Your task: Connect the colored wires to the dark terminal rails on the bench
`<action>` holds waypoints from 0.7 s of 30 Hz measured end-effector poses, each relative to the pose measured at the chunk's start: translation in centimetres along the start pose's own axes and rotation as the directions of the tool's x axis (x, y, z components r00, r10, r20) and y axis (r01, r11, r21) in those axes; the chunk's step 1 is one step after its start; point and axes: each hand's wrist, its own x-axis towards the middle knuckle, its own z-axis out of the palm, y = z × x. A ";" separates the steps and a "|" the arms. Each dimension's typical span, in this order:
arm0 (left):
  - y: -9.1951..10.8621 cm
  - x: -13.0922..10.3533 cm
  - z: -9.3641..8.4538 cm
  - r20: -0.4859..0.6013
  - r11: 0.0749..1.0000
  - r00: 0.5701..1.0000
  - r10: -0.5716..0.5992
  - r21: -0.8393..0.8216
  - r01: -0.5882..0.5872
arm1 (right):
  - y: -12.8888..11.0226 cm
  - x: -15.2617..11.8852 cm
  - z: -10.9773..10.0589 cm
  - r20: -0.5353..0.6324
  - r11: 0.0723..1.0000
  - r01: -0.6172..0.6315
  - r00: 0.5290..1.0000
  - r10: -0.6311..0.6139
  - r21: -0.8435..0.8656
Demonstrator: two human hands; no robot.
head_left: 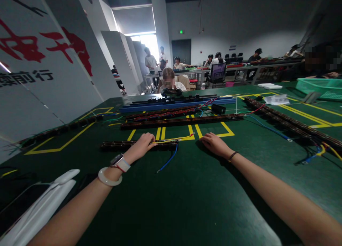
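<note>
Resting on the near dark terminal strip (139, 145) at mid-table, the left hand (140, 146) curls loosely, seemingly pinching the yellow wire (173, 138), while the right hand (213, 144) lies flat and empty on the green table (187, 189) just beside the strip's end, mid-wiring.

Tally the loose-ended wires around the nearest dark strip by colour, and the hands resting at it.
Yellow wire: 1
Blue wire: 1
Hands: 2, the left hand on the dark strip, the right hand flat on the green table
Total: 4
</note>
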 end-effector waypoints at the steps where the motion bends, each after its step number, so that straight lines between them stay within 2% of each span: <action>1: 0.0 0.1 -0.1 0.003 1.000 1.000 0.022 0.006 -0.022 | 0.0 0.0 0.0 0.001 1.000 -0.001 1.000 0.001 0.002; 4: 0.3 0.0 -0.8 -0.008 0.997 0.997 0.073 0.023 -0.073 | 0.0 0.1 0.0 -0.001 1.000 -0.001 1.000 0.001 0.007; 7: 1.4 -0.1 -2.5 -0.002 0.998 0.999 0.045 -0.045 -0.045 | 0.0 0.1 0.0 -0.002 1.000 0.006 1.000 -0.006 0.006; 9: 2.7 -0.2 -3.7 0.027 0.992 0.999 0.018 -0.126 -0.014 | 0.0 0.0 0.0 -0.002 1.000 0.007 1.000 -0.007 0.000; 12: 5.2 -0.2 -4.6 0.020 0.988 0.997 0.073 -0.141 -0.070 | 0.0 0.0 0.0 0.000 1.000 -0.001 1.000 0.001 0.002; 14: 7.1 -0.3 -4.3 0.031 0.976 0.987 0.159 -0.154 -0.152 | -0.1 0.1 0.0 -0.002 1.000 -0.010 1.000 0.010 0.013; 17: 9.6 -0.5 -2.8 0.092 0.931 0.937 0.336 -0.181 -0.317 | 0.0 0.1 0.0 0.002 1.000 -0.020 1.000 0.020 0.023; 21: 11.3 -1.4 -0.6 0.172 0.888 0.876 0.451 -0.187 -0.421 | 0.3 0.1 0.4 -0.006 0.997 -0.045 0.999 0.046 0.058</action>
